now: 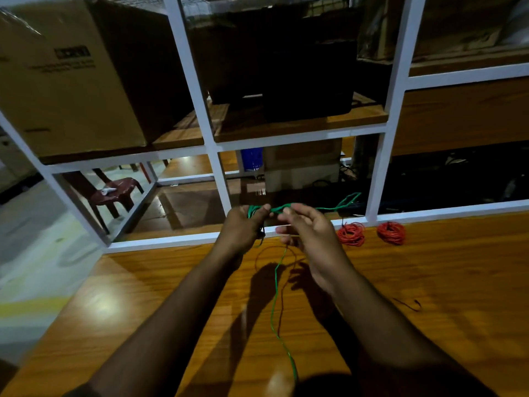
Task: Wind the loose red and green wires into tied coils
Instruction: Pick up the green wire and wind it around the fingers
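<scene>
My left hand (243, 227) grips a bundle of green wire (282, 208) above the far edge of the wooden table (429, 282). My right hand (307, 227) pinches the same green wire just to the right, where it is twisted. Past my right hand a green loop stretches out toward the shelf frame. One loose green strand hangs from my hands and trails down over the table toward me. Two wound red wire coils (351, 233) (391, 232) lie on the table to the right of my hands.
A white-framed shelf unit (219, 179) stands right behind the table edge, holding a cardboard box (68, 81) and dark cases. A thin dark wire scrap (409, 305) lies on the table at right. A maroon plastic stool (114, 193) stands on the floor at left.
</scene>
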Tool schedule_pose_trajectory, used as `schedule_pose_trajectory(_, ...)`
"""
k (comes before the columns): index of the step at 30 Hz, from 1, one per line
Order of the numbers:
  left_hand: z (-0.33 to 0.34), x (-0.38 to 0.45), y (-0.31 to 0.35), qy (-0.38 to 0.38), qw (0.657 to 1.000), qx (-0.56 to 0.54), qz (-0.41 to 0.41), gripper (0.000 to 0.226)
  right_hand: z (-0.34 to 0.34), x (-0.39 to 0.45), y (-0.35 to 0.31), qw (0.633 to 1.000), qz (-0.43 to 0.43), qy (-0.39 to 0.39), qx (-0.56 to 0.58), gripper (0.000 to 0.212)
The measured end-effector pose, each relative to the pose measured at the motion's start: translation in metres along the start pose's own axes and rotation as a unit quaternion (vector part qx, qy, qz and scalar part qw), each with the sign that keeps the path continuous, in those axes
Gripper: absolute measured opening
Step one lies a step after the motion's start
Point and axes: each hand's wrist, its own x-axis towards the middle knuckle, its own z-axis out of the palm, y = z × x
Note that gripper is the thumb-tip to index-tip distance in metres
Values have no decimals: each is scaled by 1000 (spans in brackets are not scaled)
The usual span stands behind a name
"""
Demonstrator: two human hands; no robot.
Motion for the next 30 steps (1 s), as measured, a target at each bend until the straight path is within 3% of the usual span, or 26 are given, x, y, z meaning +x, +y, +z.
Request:
schedule_pose_trajectory(4,5,-12,-6,-53,997,35,43,22,-9,14,-7,993,57,43,97,25)
schedule_pose_trajectory(12,11,-23,-9,-133,985,84,76,22,-7,13,12,987,49,131,79,32)
schedule_pose_trajectory(16,10,-23,-10,-160,982,101,-10,27,-13,11,12,990,17,139,7,13)
schedule_pose_trajectory(19,5,-23,-9,-206,968,-34,-142,26,-15,7,13,995,-15,103,1,17)
schedule_pose_trajectory(22,0,-21,-11,-241,895,-264,-264,15,-13,5,15,997,-39,66,16,22)
schedule_pose_trajectory(24,-1,-18,-16,-225,871,-336,-279,14,-14,6,17,997,-59,56,-19,26)
schedule_pose_trajectory(30,11,-17,-26,-120,955,-195,-189,16,-17,11,15,995,-52,57,-58,21)
